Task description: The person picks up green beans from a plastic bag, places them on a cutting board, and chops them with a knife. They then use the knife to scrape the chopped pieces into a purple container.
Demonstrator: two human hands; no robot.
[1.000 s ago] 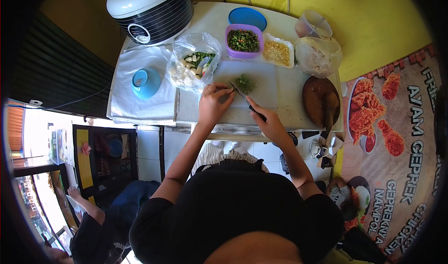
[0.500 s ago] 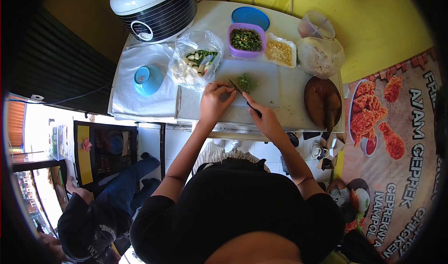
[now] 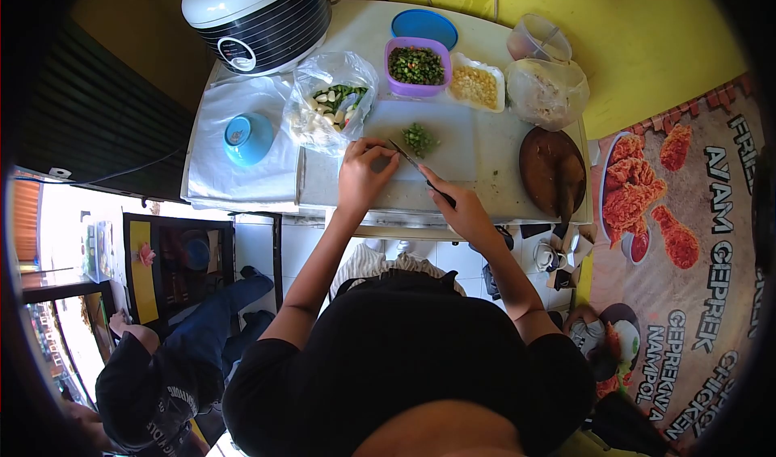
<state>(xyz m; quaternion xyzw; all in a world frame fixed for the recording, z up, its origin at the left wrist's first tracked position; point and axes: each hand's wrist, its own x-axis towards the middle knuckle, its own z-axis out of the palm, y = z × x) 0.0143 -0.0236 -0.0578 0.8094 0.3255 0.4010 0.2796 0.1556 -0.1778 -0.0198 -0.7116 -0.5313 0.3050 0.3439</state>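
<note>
The fingers of the right hand (image 3: 459,206) were closed around the dark handle of the knife (image 3: 409,156). The fingers of the left hand (image 3: 364,174) were curled, with the thumb and the fingertips close together beside the blade. Maybe they pinched a tiny piece — it was too small to tell.

Just past the blade, a little heap of cut green bits (image 3: 417,139) sat on the pale cutting board (image 3: 461,154). The step looked like cutting, with some bits cut small. The next slice seemed to call for a steady knife and for the left fingertips tucked back, because they were very near the sharp edge.

Behind the board stood a purple tub (image 3: 418,90) full of chopped green bits with some red. Next to it was a white tray (image 3: 475,105) of pale yellow bits. To the left of the board was an open plastic bag (image 3: 305,134) with white and green pieces inside. A blue bowl (image 3: 249,140) was upside down farther left. A round brown dish (image 3: 537,174) was on the other side of the table (image 3: 501,194) — well apart from the knife.
</note>
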